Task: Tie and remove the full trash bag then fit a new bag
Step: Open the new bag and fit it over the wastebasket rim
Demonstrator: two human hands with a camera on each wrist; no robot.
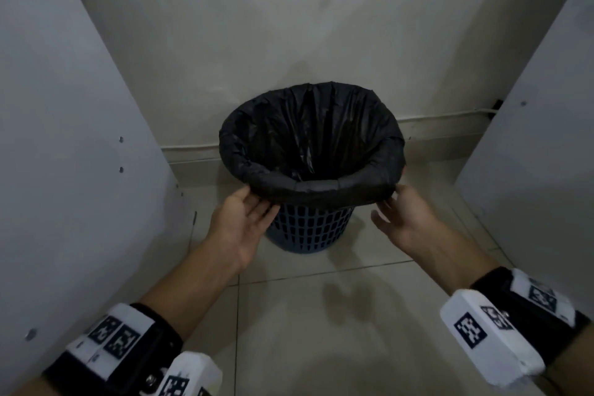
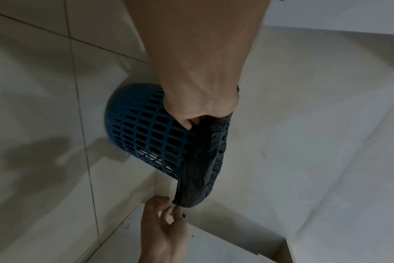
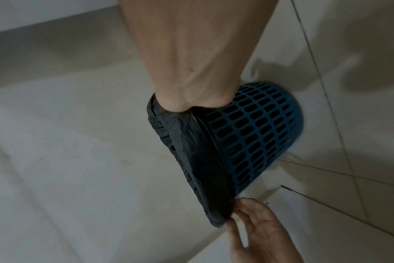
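Observation:
A blue perforated bin [image 1: 308,228] stands on the tiled floor against the wall. A black bag [image 1: 321,190] lines it, its hem folded over the rim; the inside looks dark and hollow. My left hand [image 1: 257,204] is at the near left of the rim, fingers fairly straight with their tips under the hem. My right hand [image 1: 393,202] is at the near right, fingertips touching the hem and thumb apart from it. The left wrist view shows the left hand [image 2: 200,110] at the bag [image 2: 202,169] and the right hand [image 2: 169,210] at its far edge. The right wrist view mirrors this with the bin [image 3: 259,133].
White cabinet panels stand close on the left [image 1: 64,170] and right [image 1: 530,138], leaving a narrow bay around the bin. The wall [image 1: 289,26] is just behind it, with a cable [image 1: 450,114] along the skirting. Open tiled floor [image 1: 321,315] lies in front.

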